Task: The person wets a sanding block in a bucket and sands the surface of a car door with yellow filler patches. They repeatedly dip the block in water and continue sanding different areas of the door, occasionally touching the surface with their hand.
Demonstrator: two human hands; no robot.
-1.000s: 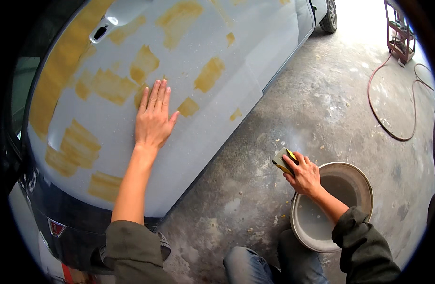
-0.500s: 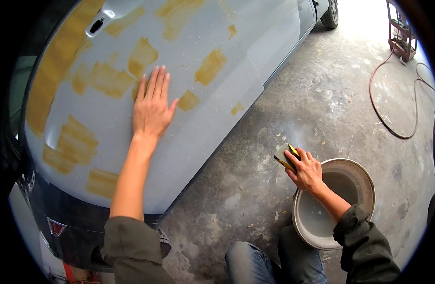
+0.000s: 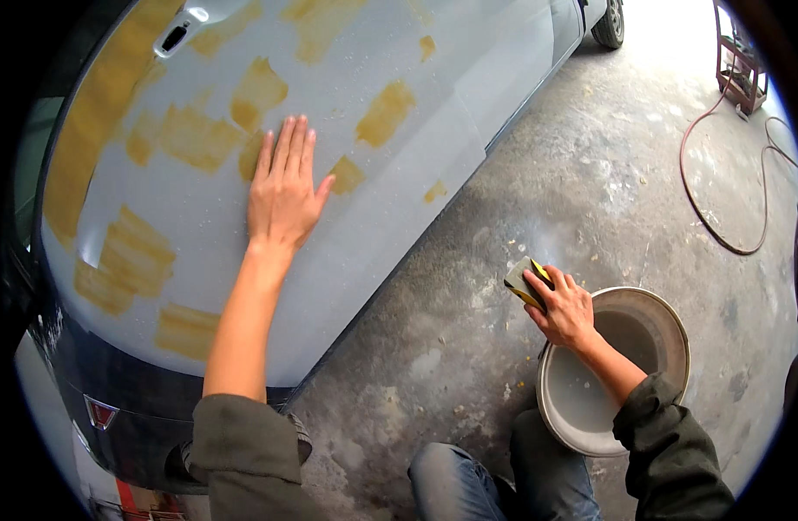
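My left hand [image 3: 284, 204] lies flat, fingers out, on the grey-primed side of a car [image 3: 347, 247]. Ochre filler patches [image 3: 386, 113] mark the panel around it, and small droplets dot the surface. In my right hand [image 3: 562, 306] is a sanding block [image 3: 527, 276], black and yellow with a grey-green face, gripped between thumb and fingers. That hand is above the floor, beside the far left rim of a round bucket [image 3: 683, 347] of cloudy water. My right forearm passes over the bucket.
A recessed door handle [image 3: 175, 36] sits high on the panel. Stained concrete floor [image 3: 572, 191] stretches to the right. A hose [image 3: 687, 187] curls there below a reddish-brown cart [image 3: 743, 74]. My knees [image 3: 455, 482] are close to the bucket.
My left hand has shifted very slightly to the right and up on the panel. The sanding block stays in my right hand, almost unmoved. The whole view has shifted a little.
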